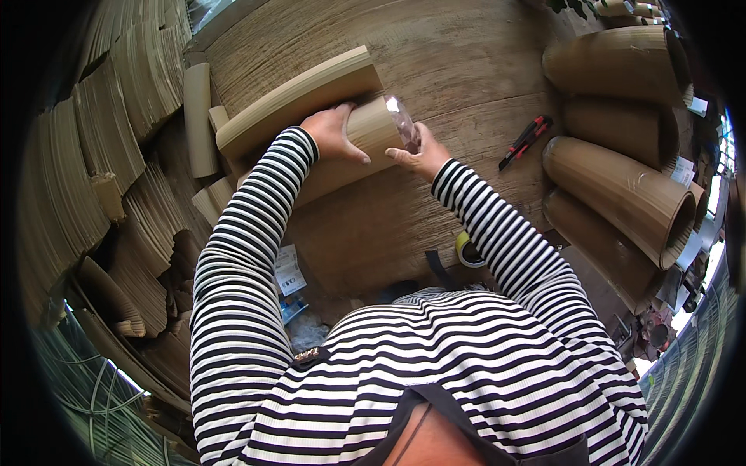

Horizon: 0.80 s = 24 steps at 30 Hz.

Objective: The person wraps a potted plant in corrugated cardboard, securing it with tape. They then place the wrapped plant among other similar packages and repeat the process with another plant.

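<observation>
A rolled sheet of ribbed brown cardboard point(371, 132) lies on the wooden table in front of me. My left hand point(336, 133) grips it from above, thumb stretched along the near side and the other fingers partly hidden behind it. At the roll's right end, my right hand point(422, 155) holds the edge, its thumb on the near side and its fingers curled round the end. A shiny clear strip point(399, 120), perhaps tape or film, wraps this end next to those fingers. Just beyond lies a second curved cardboard piece point(299, 93), touching or nearly touching the first.
A red and black utility knife point(526, 143) lies right of my hands. A yellow tape roll point(469, 250) sits near my right forearm. Several large cardboard rolls point(614, 62) line the right side. Stacked cardboard sheets point(62, 175) fill the left. A white printed paper point(288, 270) is by my left arm.
</observation>
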Motion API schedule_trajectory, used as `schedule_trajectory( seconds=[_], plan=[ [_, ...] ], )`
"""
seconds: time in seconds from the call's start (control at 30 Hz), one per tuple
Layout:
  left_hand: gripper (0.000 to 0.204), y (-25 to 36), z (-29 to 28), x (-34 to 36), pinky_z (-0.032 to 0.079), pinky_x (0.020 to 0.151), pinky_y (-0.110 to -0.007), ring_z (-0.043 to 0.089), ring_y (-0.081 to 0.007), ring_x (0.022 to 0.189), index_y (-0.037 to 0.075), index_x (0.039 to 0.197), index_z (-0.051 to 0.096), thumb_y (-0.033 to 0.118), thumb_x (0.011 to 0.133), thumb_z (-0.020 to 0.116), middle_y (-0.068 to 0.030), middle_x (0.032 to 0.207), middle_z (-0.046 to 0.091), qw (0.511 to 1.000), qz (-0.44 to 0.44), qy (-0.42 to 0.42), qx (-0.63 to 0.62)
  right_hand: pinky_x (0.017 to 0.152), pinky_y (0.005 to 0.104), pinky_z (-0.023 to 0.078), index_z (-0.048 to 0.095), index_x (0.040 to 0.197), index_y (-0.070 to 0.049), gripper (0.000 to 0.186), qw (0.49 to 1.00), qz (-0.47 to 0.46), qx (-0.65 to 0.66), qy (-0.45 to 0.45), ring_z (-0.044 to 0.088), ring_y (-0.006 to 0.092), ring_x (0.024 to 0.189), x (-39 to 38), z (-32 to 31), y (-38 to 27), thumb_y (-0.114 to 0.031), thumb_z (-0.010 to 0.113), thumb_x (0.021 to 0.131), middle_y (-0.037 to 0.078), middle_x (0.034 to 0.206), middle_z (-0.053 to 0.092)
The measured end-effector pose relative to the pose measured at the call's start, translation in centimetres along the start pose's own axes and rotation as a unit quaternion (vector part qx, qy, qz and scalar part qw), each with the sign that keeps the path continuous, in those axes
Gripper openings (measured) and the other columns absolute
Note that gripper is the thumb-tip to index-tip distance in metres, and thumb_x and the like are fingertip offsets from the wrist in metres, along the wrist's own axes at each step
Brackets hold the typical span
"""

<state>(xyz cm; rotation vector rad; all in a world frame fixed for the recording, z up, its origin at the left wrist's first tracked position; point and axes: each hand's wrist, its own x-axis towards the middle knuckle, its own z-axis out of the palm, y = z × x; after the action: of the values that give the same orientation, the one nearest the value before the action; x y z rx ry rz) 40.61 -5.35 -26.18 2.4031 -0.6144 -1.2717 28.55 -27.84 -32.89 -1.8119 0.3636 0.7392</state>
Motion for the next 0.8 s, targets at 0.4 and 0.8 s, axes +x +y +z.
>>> schedule_trajectory(
  seconds=[0.4,0.8],
  plan=[
    [0.117,7.1,7.4,-1.6,0.046,0.108,-0.044,0.057,-0.0396,0.123,-0.004,0.143,0.044,0.051,0.053,0.093,-0.0266,0.132,0.058,0.996,0.059,0.033,0.059,0.107,0.039,0.045,0.036,0.144,0.003,0.094,0.956,-0.033,0.291,-0.023,0.056,0.0241,0.123,-5.7,-0.5,8.6,-0.026,0.092,0.074,0.015,0.132,0.058],
    [0.12,9.1,9.1,-2.0,0.043,0.11,-0.047,0.054,-0.0386,0.128,-0.001,0.147,0.04,0.053,0.054,0.092,-0.0253,0.137,0.055,0.995,0.033,0.042,0.079,0.106,0.0405,0.047,0.067,0.126,-0.009,0.032,0.938,-0.216,-0.097,0.254,0.059,0.0355,0.125,-6.5,-2.0,3.9,-0.027,0.05,0.106,0.018,0.132,0.063]
  ],
)
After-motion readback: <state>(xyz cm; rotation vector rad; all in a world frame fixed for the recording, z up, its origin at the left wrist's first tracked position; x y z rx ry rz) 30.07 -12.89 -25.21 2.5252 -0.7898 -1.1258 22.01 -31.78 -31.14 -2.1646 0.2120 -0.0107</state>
